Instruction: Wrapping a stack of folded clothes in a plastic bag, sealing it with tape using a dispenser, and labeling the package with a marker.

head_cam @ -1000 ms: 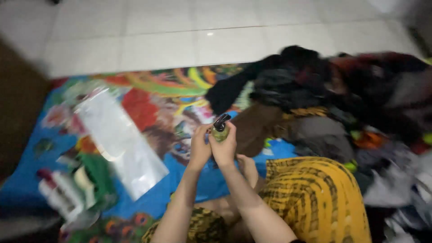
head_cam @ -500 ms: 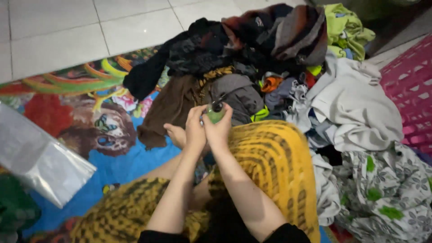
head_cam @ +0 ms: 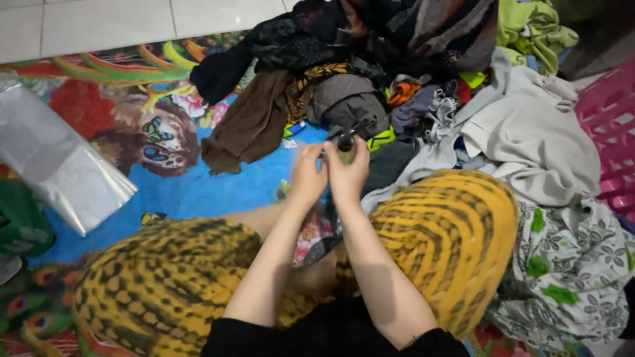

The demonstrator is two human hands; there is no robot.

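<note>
Both my hands are raised together in front of my knees and clasp a small spray bottle (head_cam: 345, 140) with a black nozzle head and a greenish body. My left hand (head_cam: 308, 174) wraps its left side; my right hand (head_cam: 349, 173) wraps the right side, fingers near the nozzle. Most of the bottle's body is hidden by my fingers. My legs, in yellow and black patterned fabric (head_cam: 442, 231), are folded under my arms.
A pile of mixed clothes (head_cam: 410, 59) lies ahead and to the right, with a grey garment (head_cam: 529, 142) and a floral cloth (head_cam: 569, 264). A clear plastic bag (head_cam: 56, 162) lies left on the colourful mat (head_cam: 185, 192). A pink basket (head_cam: 612, 132) stands far right.
The view has swung right, so the plastic bag slid to the left and the clothes pile and pink basket came in. My hands stay clasped on the bottle.
</note>
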